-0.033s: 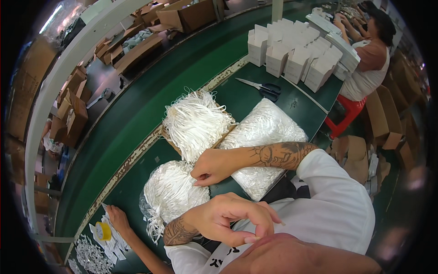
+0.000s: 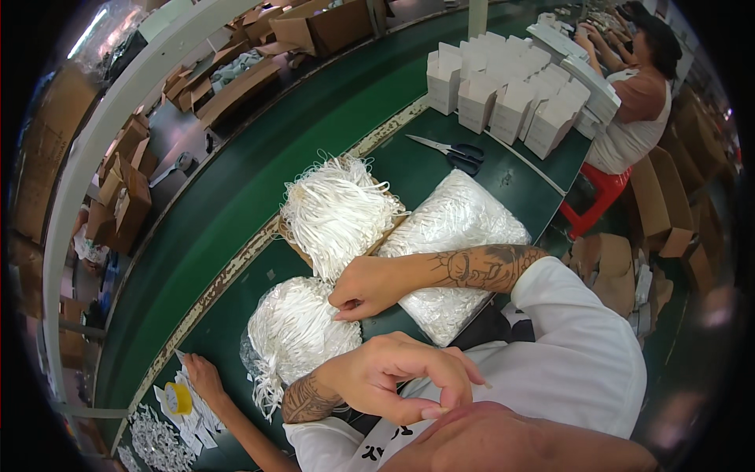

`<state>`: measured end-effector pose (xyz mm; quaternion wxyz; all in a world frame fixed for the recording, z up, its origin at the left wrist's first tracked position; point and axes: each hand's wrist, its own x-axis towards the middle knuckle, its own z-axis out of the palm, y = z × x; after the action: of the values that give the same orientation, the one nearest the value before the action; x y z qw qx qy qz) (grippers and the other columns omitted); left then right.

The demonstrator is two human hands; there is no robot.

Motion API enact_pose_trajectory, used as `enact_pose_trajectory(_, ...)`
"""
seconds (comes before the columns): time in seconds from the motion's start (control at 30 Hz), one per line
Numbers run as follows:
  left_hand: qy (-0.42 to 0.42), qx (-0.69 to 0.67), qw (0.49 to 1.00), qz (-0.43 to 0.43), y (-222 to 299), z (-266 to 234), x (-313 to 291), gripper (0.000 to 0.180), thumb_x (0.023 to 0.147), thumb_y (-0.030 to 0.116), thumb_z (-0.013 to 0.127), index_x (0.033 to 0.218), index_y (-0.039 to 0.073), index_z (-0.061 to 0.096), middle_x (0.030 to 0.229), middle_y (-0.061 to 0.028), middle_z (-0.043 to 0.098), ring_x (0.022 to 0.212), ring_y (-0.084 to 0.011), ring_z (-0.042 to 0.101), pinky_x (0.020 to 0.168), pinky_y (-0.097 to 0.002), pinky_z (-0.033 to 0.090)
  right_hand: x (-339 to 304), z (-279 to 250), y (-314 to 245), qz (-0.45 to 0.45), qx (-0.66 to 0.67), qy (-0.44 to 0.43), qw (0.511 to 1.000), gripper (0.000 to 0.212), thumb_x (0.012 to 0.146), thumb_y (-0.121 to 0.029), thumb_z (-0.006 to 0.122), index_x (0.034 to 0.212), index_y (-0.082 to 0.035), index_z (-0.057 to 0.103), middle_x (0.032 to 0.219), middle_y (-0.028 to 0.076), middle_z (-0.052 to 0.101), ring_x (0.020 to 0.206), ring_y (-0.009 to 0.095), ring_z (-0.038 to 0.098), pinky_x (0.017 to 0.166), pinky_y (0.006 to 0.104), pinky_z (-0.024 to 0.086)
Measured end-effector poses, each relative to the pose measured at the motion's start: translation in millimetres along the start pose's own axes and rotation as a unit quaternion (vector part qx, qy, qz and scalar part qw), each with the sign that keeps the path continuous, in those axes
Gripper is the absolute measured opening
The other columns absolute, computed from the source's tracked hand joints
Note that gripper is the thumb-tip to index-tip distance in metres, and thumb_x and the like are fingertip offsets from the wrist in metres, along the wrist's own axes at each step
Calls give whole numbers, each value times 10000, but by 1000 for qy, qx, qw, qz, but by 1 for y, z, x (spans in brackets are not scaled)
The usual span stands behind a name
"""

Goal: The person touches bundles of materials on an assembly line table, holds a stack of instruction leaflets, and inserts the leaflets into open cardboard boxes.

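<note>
Fingers of the right hand (image 2: 370,285) curl mid-frame at thin white cords (image 2: 303,324), tips partly hidden, can't tell what's pinched; lower centre, left hand (image 2: 401,374), thumb and forefinger pressed together.

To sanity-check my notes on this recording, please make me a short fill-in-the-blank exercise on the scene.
1. The person's own hand nearest the upper bundle of white cords is the ____ one.
2. The blades of the scissors point toward the picture's ____ edge.
3. The tape roll is ____.
4. The seat under the co-worker is ____.

Missing words: right; left; yellow; red.
</note>
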<state>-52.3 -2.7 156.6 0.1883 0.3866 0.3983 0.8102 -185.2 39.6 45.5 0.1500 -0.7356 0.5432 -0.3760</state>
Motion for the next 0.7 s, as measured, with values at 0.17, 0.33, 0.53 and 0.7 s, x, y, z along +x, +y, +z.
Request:
enact_pose_trajectory(0.17, -8, -4, 1000, -1, -3, -2, -1, 123, 894, 21, 656, 1004, -19, 617, 923, -60, 656, 880, -209, 640, 1020, -525, 435, 0, 2, 2, -16, -6, 11, 1000, 352, 899, -274, 662, 662, -61, 512, 597, 99, 552, 553, 325, 558, 505, 417, 414)
enact_pose_trajectory(0.33, 3, -47, 999, -28, -3, 1, -3, 195, 902, 56, 656, 1066, -39, 607, 989, -81, 647, 963, -234, 622, 1043, -514, 406, -2, 0, 0, -13, -7, 15, 1000, 351, 903, -270, 657, 662, -59, 513, 592, 98, 550, 549, 322, 557, 506, 413, 417)
enact_pose_trajectory(0.53, -15, -62, 998, 11, -9, -2, -5, 218, 907, 82, 667, 1072, -46, 606, 1012, -99, 640, 1068, -273, 594, 1037, -480, 408, 1, 0, -2, -1, 3, -7, 1000, 333, 885, -292, 654, 688, -51, 536, 604, 108, 576, 585, 354, 574, 536, 429, 439)
enact_pose_trajectory(0.7, -9, -45, 999, -14, -5, -3, -5, 205, 910, 85, 668, 1065, -38, 612, 1014, -91, 642, 1090, -292, 592, 1011, -464, 423, 0, -1, -1, -1, -6, 1, 1000, 323, 879, -279, 660, 682, -54, 538, 593, 109, 573, 575, 355, 572, 531, 427, 438)
